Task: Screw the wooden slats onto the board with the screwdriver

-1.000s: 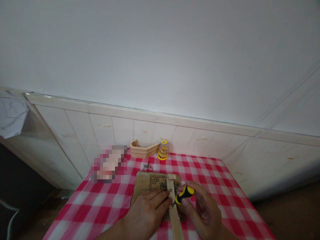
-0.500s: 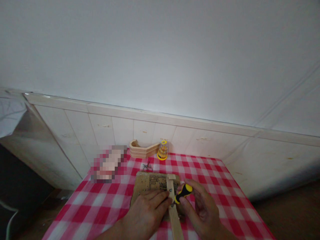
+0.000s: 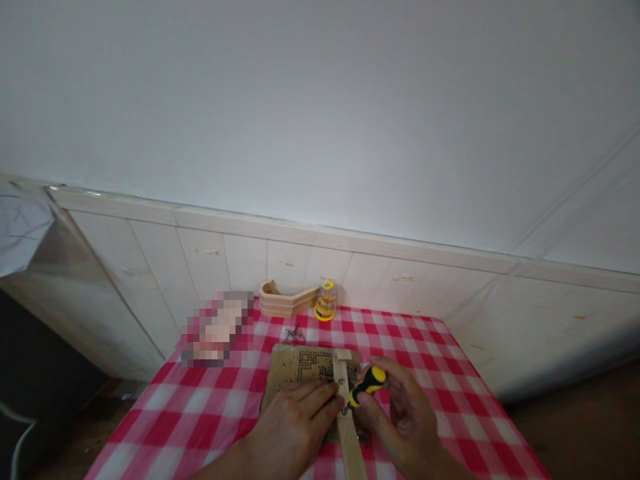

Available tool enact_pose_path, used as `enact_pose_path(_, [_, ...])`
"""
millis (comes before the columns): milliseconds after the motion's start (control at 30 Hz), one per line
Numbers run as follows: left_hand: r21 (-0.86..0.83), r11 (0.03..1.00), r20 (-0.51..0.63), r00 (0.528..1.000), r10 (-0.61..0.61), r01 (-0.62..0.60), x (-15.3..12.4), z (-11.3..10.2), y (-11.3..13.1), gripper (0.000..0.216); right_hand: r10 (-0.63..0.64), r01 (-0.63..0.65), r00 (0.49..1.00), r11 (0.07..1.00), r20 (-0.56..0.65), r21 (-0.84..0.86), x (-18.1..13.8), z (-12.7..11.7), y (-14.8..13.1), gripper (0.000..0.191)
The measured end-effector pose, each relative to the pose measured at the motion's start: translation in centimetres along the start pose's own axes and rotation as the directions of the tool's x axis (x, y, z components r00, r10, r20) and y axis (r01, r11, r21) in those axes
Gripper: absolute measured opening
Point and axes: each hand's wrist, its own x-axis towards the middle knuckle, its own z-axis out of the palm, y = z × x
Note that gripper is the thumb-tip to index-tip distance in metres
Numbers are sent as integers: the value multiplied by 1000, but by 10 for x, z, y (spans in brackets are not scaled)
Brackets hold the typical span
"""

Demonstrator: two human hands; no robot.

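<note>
A pale wooden strip (image 3: 351,443) with a short block across its far end lies over a brown printed slab (image 3: 293,363). Two dark screws show along the strip. My left hand (image 3: 295,420) lies over the slab, fingers stretched out, their tips against the strip's left edge by the screws; its thumb is hidden. In my right hand (image 3: 407,423) is a yellow-and-black screwdriver (image 3: 369,385), gripped by the handle between thumb and fingers. It tilts down to the left, its lower end close to the nearer screw. Whether its tip touches the screw I cannot tell.
Several loose dark screws (image 3: 295,333) lie beyond the slab. Farther back stand a curved wooden piece (image 3: 285,305) and a clear case with a yellow base (image 3: 325,308), near the panelled wall (image 3: 380,283). A blurred-out item lies left on the checked tablecloth (image 3: 450,380).
The screwdriver handle and my right fingers have shifted very slightly. My left hand and the wooden strip stay where they were.
</note>
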Motion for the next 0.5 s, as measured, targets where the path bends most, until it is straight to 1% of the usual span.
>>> enact_pose_path(167, [1, 1000, 10, 1000, 9, -9, 1, -1, 0, 29, -8, 8, 1000, 1000, -14, -6, 1, -1, -2, 50])
enact_pose_path(367, [4, 1000, -21, 1000, 13, -13, 2, -1, 0, 33, -10, 10, 1000, 1000, -17, 8, 2, 0, -3, 50])
enact_pose_path(500, [-2, 1000, -2, 1000, 18, -18, 3, -4, 1, 34, 24, -23, 999, 999, -25, 46, 4, 1, -5, 47])
